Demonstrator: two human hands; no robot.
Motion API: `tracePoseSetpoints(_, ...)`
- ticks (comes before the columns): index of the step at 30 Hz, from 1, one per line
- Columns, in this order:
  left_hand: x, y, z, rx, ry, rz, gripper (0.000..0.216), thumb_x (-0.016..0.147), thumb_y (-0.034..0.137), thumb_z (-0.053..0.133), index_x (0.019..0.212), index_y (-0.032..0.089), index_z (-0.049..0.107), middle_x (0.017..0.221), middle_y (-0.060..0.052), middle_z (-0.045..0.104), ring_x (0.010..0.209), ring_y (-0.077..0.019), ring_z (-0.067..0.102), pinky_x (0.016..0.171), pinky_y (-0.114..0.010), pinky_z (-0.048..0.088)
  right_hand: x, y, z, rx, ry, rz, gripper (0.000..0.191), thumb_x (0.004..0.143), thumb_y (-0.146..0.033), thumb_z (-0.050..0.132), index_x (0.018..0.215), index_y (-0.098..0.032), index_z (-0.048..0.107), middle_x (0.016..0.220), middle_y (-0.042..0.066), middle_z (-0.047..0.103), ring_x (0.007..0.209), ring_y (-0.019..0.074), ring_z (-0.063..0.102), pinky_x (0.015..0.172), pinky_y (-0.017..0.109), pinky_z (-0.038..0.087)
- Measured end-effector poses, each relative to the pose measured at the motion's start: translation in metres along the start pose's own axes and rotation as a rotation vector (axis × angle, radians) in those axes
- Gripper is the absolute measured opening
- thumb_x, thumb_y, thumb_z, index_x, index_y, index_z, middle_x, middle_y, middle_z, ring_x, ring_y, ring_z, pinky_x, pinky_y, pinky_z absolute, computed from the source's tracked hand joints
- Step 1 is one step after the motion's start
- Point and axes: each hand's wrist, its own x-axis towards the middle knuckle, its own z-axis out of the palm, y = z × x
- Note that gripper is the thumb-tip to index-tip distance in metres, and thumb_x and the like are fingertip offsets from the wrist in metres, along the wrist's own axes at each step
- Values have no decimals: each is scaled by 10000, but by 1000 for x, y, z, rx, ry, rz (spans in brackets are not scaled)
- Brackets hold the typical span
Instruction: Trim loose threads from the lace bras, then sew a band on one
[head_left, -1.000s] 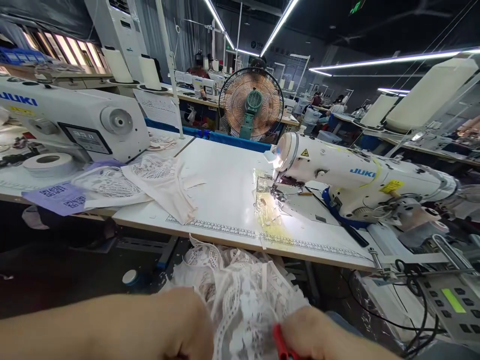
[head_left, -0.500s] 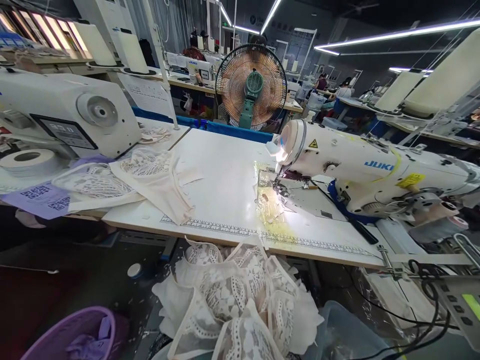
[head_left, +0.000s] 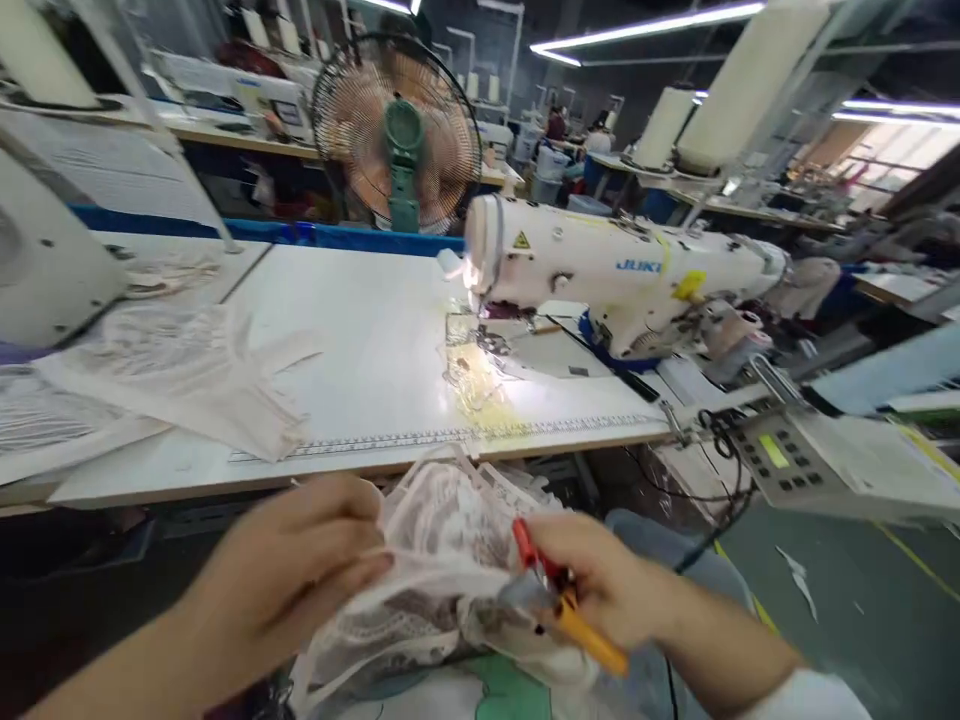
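1. Far left there's the end of a white sewing machine [head_left: 45, 260], mostly cut off by the edge of the view
2. Just beside it some white lace pieces [head_left: 195, 370] lie loosely overlapped on the white table [head_left: 352, 350], one strip poking out to the right
3. Then the left hand [head_left: 311, 555], held low in front of the table, its fingers clamped on the edge of some lace fabric
4. Behind the table, well apart from the hands, stands a big round fan [head_left: 403, 130] with a green hub
5. The lace fabric [head_left: 442, 510] itself is white, bunched up between the two hands, just below the table's front edge
6. Next come the scissors [head_left: 583, 628], red and orange handles, grey blades blurred against the lace, can't tell if they're open
7. Right hand [head_left: 607, 575] has its fingers wrapped around those handles
8. Above it on the table, a lit JUKI machine [head_left: 622, 265]
9. Low on the right, a greyish tub [head_left: 727, 570], then a control box [head_left: 787, 455] with a glowing yellow-green screen
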Motion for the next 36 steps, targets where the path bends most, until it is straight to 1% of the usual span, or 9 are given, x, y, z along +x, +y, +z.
tracePoseSetpoints(3, 24, 0, -9, -48, 105, 62, 203, 781, 110, 526, 891, 251, 622, 957, -24, 631, 919, -149, 585, 764, -204, 460, 8, 2, -20, 92, 116, 42, 256, 723, -276, 546, 586, -186, 350, 571, -35, 353, 536, 87, 303, 491, 217, 279)
tracePoseSetpoints(8, 28, 11, 5, -509, 362, -208, 97, 852, 223, 479, 907, 267, 546, 922, -13, 683, 854, -164, 636, 729, -261, 523, 11, -5, -32, 89, 197, 19, 212, 696, -160, 533, 599, -184, 346, 582, -39, 351, 540, 80, 293, 496, 202, 264)
tracePoseSetpoints(11, 24, 9, 11, -595, 334, -98, 114, 842, 269, 509, 946, 277, 557, 1024, -42, 656, 947, -208, 616, 761, -316, 532, 9, -8, -30, 47, 198, 15, 208, 680, -135, 522, 605, -186, 335, 584, -41, 339, 541, 81, 289, 489, 201, 248)
tracePoseSetpoints(14, 25, 6, 9, -532, 307, -62, 126, 818, 224, 542, 905, 291, 603, 1024, -40, 651, 956, -202, 609, 741, -286, 528, 9, -9, -29, 25, 197, 13, 209, 686, -156, 529, 613, -187, 335, 580, -42, 339, 537, 81, 282, 479, 201, 238)
tracePoseSetpoints(21, 33, 19, 7, -548, 299, -335, 126, 769, 264, 580, 668, 229, 647, 864, -28, 684, 827, -177, 635, 696, -220, 515, 8, -14, -29, -25, 190, 11, 225, 644, -124, 501, 590, -190, 293, 570, -41, 335, 536, 80, 283, 481, 214, 232)
tracePoseSetpoints(24, 36, 26, 6, -508, 357, -370, 142, 741, 261, 591, 611, 219, 629, 713, -7, 648, 675, -140, 602, 605, -195, 494, 7, -16, -28, -38, 209, -11, 215, 629, -125, 485, 592, -193, 285, 564, -41, 333, 533, 83, 275, 477, 218, 225)
tracePoseSetpoints(27, 36, 30, 6, -492, 402, -386, 165, 719, 257, 598, 560, 213, 594, 663, 6, 608, 630, -123, 569, 565, -173, 475, 8, -16, -26, -46, 220, -21, 224, 640, -125, 487, 594, -194, 279, 563, -40, 333, 533, 84, 284, 480, 216, 233)
tracePoseSetpoints(32, 38, 29, 8, -531, 430, -455, 168, 700, 266, 625, 548, 214, 577, 662, 25, 591, 623, -101, 558, 524, -133, 451, 11, -12, -23, -22, 243, -38, 255, 630, -101, 503, 595, -195, 268, 565, -45, 322, 528, 77, 275, 468, 200, 229)
tracePoseSetpoints(36, 41, 31, 10, -594, 501, -639, 151, 626, 285, 694, 663, 220, 563, 605, 56, 586, 529, -75, 534, 463, -116, 422, 15, -7, -26, 38, 253, -73, 294, 671, -174, 552, 576, -194, 274, 568, -38, 350, 535, 76, 285, 479, 198, 257)
